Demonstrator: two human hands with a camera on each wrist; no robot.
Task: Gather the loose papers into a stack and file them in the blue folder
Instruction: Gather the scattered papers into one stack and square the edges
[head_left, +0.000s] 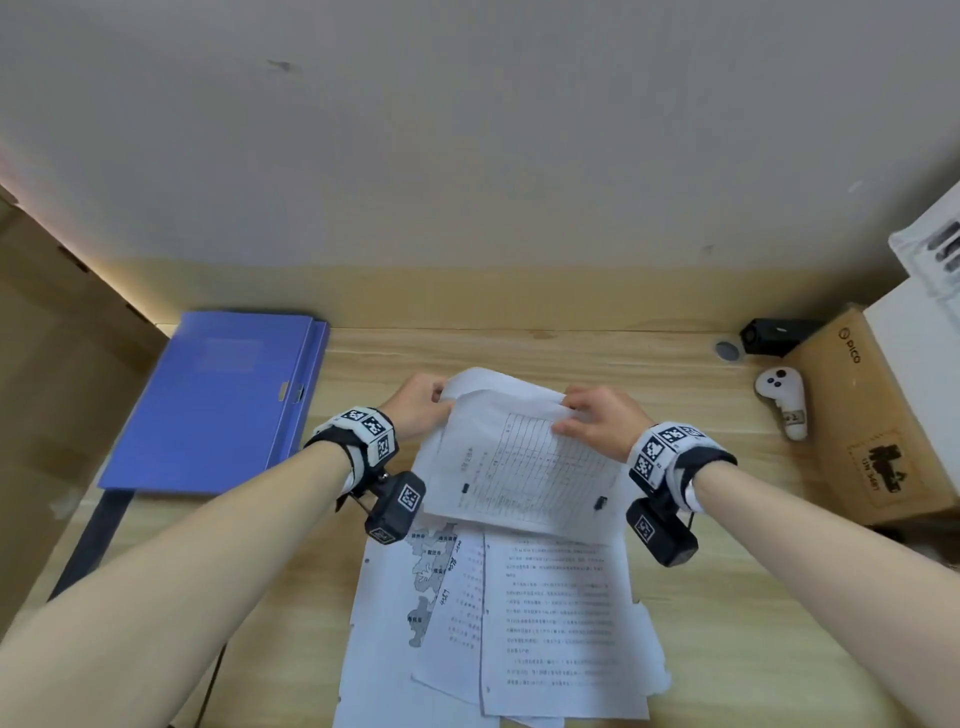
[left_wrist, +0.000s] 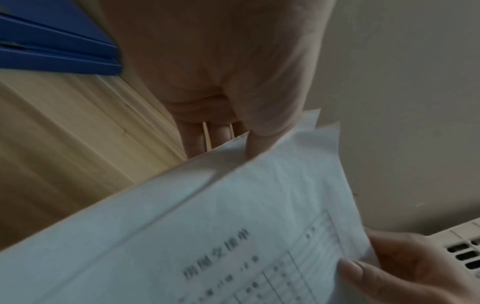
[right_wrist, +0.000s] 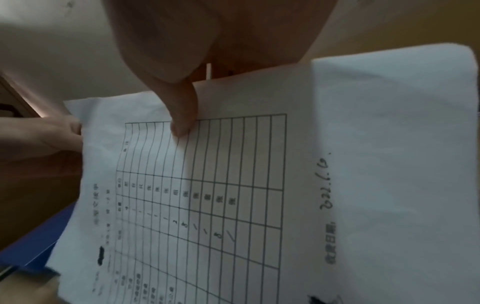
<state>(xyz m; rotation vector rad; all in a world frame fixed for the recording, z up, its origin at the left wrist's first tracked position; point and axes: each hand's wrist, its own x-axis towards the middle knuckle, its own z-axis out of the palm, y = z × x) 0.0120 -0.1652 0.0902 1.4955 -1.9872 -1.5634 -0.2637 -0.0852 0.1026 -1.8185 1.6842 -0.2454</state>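
At the middle of the wooden desk (head_left: 675, 364), as I logged it from my station:

Item, held sheets (head_left: 524, 467): a few pages lifted off the desk, the top one a ruled table form. Held by the far corners with the near edge drooping, I judged so the pages could hang and square up against each other.

Item, left hand (head_left: 418, 410): at the far-left corner, thumb (left_wrist: 255, 148) on the top face and fingers underneath, pinching the sheets.

Item, right hand (head_left: 597, 421): at the far-right corner, thumb (right_wrist: 183, 123) pressed on the table grid, fingers behind the paper, likewise pinching. I could not tell how the hidden fingers lay.

Item, loose papers (head_left: 519, 623): lay flat on the near side of the desk, overlapping at odd angles, one showing a map, one dense text. Not yet gathered.

Item, blue folder (head_left: 223, 400): closed, flat at the far left, well apart from the papers; presumably parked there to leave working room.

Item, white controller (head_left: 782, 400) and cardboard box (head_left: 872, 415): far right, out of the way.
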